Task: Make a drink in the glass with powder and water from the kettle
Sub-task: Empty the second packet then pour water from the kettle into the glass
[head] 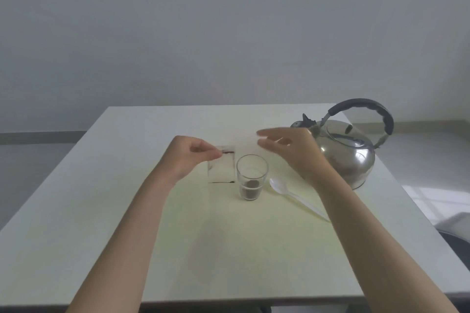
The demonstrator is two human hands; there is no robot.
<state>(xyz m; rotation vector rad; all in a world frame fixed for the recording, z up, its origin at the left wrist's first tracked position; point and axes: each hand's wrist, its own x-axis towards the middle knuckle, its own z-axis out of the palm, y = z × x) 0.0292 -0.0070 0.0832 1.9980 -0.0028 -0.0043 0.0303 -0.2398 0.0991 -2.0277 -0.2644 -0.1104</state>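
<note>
A clear glass (251,176) stands mid-table with dark brown powder in its bottom. Just left of it hangs a small clear plastic bag (221,168), nearly empty, with a dark seal line at its top. My left hand (189,157) pinches that top edge between thumb and fingers. My right hand (292,151) hovers above and right of the glass, fingers spread, holding nothing, in front of the steel kettle (348,152) with its black handle. A white plastic spoon (292,195) lies on the table right of the glass.
The white table (101,223) ends at a near edge below my forearms. A grey wall rises behind it. A dark rounded object (457,246) sits beyond the table's right side.
</note>
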